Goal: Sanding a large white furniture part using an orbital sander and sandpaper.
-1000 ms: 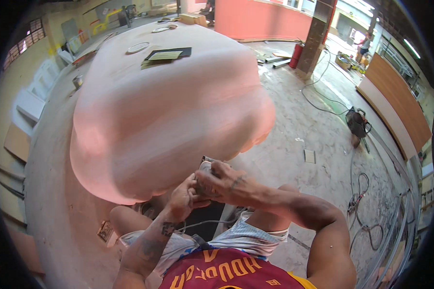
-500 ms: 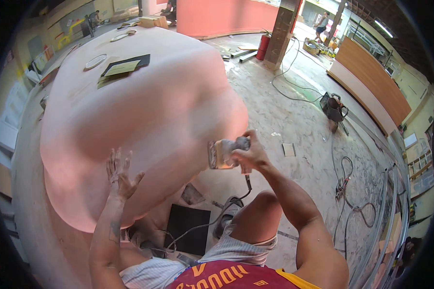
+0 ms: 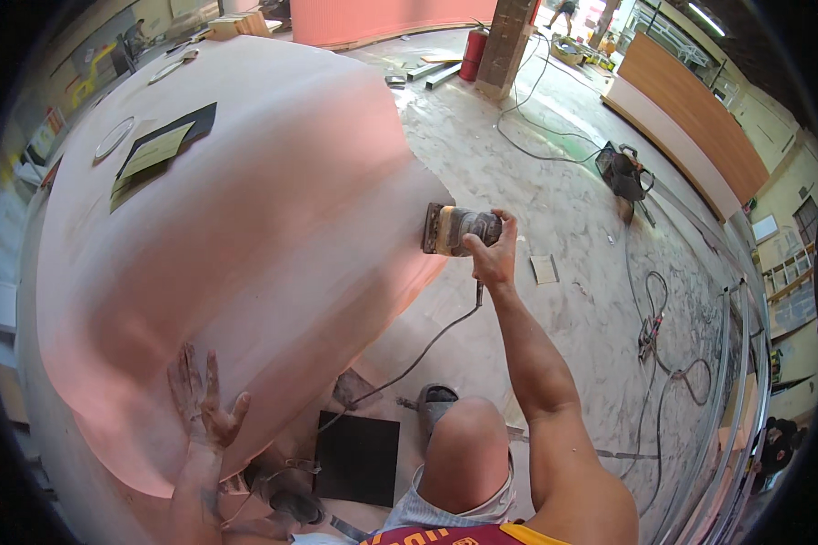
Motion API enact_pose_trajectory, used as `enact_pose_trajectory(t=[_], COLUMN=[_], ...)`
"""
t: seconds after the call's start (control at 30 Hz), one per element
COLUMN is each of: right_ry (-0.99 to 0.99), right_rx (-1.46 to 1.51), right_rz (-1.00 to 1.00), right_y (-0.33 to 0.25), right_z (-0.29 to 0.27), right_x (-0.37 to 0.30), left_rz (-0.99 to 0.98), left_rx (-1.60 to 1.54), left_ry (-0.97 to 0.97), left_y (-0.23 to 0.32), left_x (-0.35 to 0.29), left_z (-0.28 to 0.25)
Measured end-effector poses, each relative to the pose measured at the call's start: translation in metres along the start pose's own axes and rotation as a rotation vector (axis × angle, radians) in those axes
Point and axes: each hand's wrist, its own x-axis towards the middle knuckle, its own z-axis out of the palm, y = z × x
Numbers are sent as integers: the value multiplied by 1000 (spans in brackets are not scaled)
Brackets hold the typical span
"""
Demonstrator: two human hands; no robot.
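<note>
Your right grip [image 3: 495, 257] wraps power sander [image 3: 454, 231] at right edge of pink moulded form [image 3: 254, 200]; left grip [image 3: 209, 418] spread against form. Tilted sander might gouge edge; cord [image 3: 424, 350] could snag on your shoe [image 3: 433, 413].

Round the right hand [image 3: 493, 253], bare floor [image 3: 541, 204] opens from twelve to three o'clock, reaching out to a black machine [image 3: 623, 174] at two. A tangled cable [image 3: 652, 331] lies on the floor at four. The pink curved body [image 3: 236, 227] walls off eight to eleven; a grey cord [image 3: 432, 348] crosses seven, and a raised knee [image 3: 468, 436] stands at six.
</note>
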Motion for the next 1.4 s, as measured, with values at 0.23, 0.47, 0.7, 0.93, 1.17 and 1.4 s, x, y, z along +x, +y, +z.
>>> enact_pose_trajectory(t=[0.23,0.47,0.7,0.93,1.17,1.4], right_ry=[65,-151,-206,18,-11,-272], right_rx=[-303,-522,-390,-282,-412,-444], right_rz=[-287,-313,-398,-219,-237,-450], right_y=[-20,-84,-52,-11,-41,-55], right_z=[11,38,23,1,9,23], right_x=[67,95,-29,35,89,-53], left_rz=[50,59,71,64,78,68], left_rx=[36,24,56,80,79,83], left_ry=[-47,-25,-29,-19,-47,-45], left_y=[0,4,8,11,7,11], left_x=[8,10,11,13,10,11], left_z=[-8,-7,-12,-13,-9,-11])
